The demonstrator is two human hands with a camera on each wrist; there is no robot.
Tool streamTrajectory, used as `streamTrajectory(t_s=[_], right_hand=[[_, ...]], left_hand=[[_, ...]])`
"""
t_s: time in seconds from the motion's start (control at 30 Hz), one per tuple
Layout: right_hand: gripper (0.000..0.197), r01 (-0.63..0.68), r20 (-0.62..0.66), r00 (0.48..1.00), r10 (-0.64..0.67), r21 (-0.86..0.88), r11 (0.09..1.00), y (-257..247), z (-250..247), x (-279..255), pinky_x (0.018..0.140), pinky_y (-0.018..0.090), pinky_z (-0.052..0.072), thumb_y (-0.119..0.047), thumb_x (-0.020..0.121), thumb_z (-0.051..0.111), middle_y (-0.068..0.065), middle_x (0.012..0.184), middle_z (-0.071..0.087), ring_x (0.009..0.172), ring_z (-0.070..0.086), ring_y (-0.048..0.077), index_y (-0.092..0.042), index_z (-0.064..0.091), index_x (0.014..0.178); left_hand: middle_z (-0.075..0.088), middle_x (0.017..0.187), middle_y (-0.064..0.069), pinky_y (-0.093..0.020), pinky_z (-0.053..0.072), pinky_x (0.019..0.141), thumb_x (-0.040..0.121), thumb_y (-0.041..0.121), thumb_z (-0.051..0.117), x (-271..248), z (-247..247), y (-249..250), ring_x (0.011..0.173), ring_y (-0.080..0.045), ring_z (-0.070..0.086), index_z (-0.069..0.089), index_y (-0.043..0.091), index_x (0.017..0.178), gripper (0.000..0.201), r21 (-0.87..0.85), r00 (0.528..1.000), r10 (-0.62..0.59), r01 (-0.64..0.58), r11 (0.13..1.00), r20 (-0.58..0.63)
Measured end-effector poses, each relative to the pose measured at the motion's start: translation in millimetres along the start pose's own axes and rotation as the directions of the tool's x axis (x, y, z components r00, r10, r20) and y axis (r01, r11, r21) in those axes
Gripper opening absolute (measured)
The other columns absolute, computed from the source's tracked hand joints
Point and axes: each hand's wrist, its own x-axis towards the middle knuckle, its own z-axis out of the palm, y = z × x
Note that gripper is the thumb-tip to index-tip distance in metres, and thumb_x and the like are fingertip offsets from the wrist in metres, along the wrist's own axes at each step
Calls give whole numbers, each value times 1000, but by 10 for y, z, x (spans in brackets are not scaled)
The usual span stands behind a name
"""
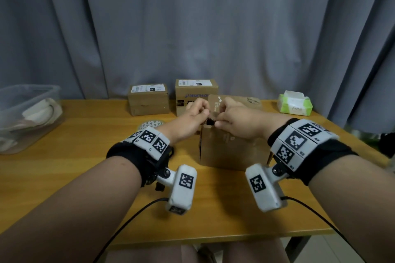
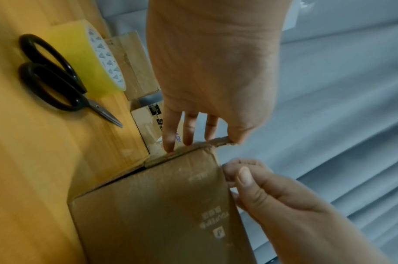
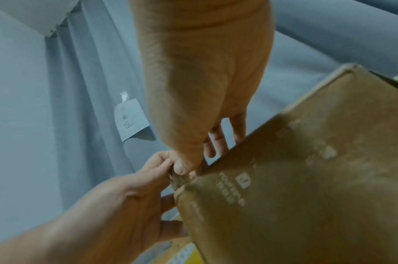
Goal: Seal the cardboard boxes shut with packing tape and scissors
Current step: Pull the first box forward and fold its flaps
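Centrally, both hands meet at the top of the nearest cardboard box (image 1: 230,147), which stands on the wooden surface (image 1: 85,177) directly under them. Left hand (image 1: 195,113): fingers curled, thumb and fingertips pinching a top flap (image 2: 218,142) at the box's upper left corner. Right hand (image 1: 235,119): thumb and fingers pinching the flap edge at the same corner, close against the left hand; remaining fingers reach over the top of the box. Beyond the hands stand two smaller cardboard boxes, one labelled carton (image 1: 148,100) to the left and one printed carton (image 1: 193,94) just behind the left hand. To the left of the left hand lie black-handled scissors (image 2: 56,76), blades closed, touching a roll of clear packing tape (image 2: 89,59). Farther left: a clear plastic bin (image 1: 25,117). Right of the right hand: a green tissue pack (image 1: 296,104). Background: grey curtain (image 1: 213,28).
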Motion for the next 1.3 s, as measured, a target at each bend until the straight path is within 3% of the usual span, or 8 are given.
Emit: streamTrajectory(t_s=[0.1,0.27,0.4,0.57,0.8,0.93,1.17,1.3], right_hand=[[26,-29,-3,1000,30,90,995,9,89,29,107,34,26,-34,100,43,2,130,34,124,31,20,-18,62,107],[12,-2,-40,999,14,287,958,40,99,-11,96,30,44,-29,95,54,3,128,37,114,45,17,-23,60,103],[32,14,123,992,-4,-83,996,57,-21,5,113,46,26,-43,97,44,-3,133,30,127,27,20,-34,59,124],[14,26,175,984,13,-215,976,-16,-149,83,105,44,34,-48,91,53,-5,113,29,116,33,18,-35,52,95],[12,77,-6,997,-76,36,996,139,-117,-1,90,29,39,-28,93,58,-13,93,39,93,45,12,-30,52,83],[12,98,-220,975,-37,274,957,217,108,-59,83,18,35,-17,89,65,-4,101,50,95,50,12,-23,58,81],[8,69,-418,900,119,407,911,183,376,-115,84,23,38,-23,89,65,-5,102,53,95,50,10,-22,62,81],[11,-60,-424,872,246,406,912,115,395,-37,75,28,43,-28,88,64,-7,95,49,89,51,13,-26,61,78]], left_hand=[[38,101,5,-31,47,80,102,29,30,-34,-1,-25,93,-12,42,38,24,102,9,-27,999,38,-37,999,18],[38,100,10,-26,43,83,102,26,30,-26,57,-53,95,-11,40,38,21,105,10,23,995,102,-102,995,-13],[38,98,12,-29,45,86,102,28,30,-13,49,-57,94,-9,41,38,19,107,13,50,995,102,-102,994,-7],[37,95,10,-28,50,78,102,29,30,-38,31,-43,89,-7,42,38,19,107,14,15,996,86,-86,996,-12],[40,96,10,-32,44,88,102,31,32,-23,81,-62,94,-9,42,39,25,104,10,65,994,109,-108,992,-21],[39,115,3,-35,27,98,100,33,37,4,213,-34,118,-22,32,49,31,109,15,161,999,17,-10,987,-44],[39,112,3,-37,27,110,95,25,51,66,329,-2,121,-23,37,55,39,84,18,-19,977,-111,109,994,-182],[39,112,2,-20,28,93,91,16,57,79,324,63,109,-13,41,58,23,87,8,-77,959,-146,131,988,-244]])
